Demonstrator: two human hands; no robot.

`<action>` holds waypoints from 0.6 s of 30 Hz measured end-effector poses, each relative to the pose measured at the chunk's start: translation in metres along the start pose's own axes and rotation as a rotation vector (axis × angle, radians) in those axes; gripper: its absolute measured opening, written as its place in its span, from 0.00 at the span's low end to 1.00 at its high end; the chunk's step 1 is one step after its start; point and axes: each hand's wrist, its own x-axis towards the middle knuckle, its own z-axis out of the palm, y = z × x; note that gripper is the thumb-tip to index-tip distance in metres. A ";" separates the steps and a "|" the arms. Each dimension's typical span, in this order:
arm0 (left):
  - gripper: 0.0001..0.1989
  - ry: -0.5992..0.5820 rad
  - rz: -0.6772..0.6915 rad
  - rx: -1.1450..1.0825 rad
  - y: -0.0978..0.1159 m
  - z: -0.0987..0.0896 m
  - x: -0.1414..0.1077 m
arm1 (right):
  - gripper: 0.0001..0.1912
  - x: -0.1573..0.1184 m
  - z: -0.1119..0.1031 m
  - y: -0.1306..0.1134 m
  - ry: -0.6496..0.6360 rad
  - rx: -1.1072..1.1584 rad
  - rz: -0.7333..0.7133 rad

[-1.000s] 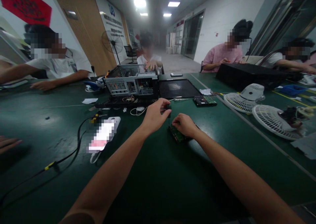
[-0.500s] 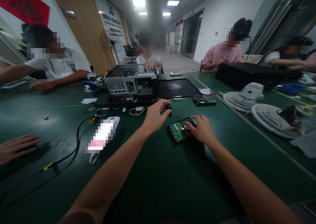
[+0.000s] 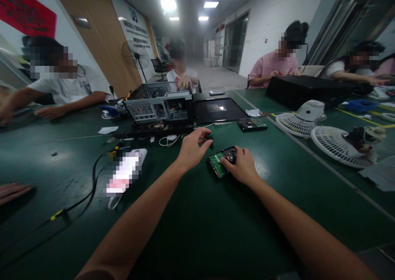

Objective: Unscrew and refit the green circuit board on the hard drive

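Observation:
My left hand [image 3: 194, 147] is pinched around a small dark screwdriver [image 3: 211, 140], of which only the handle shows clearly, above the far left corner of a hard drive. The hard drive [image 3: 219, 159] lies on the green table with its circuit board up and its connector edge toward me. Closed on the drive's right side, my right hand [image 3: 243, 166] has its thumb across the board and its fingers by the far right edge. Part of the drive is hidden under this hand.
An open computer case [image 3: 159, 109] stands beyond my left hand, beside a black panel [image 3: 219, 110]. A second hard drive [image 3: 253, 124] lies farther right, near white fan parts [image 3: 342, 146]. Left are a phone [image 3: 125, 173], a cable [image 3: 83, 204] and another person's hand [image 3: 15, 192].
My right hand has shifted left over the hard drive, its thumb now farther across the board. My left hand stays nearly in place. The other person's hand at left shows less.

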 end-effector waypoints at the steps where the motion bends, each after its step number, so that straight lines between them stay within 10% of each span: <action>1: 0.15 -0.002 -0.002 -0.004 0.000 0.000 0.000 | 0.42 0.000 0.001 0.000 0.001 0.001 0.001; 18: 0.15 -0.002 0.007 0.014 0.003 -0.002 0.000 | 0.41 -0.002 0.004 0.003 -0.007 0.009 -0.013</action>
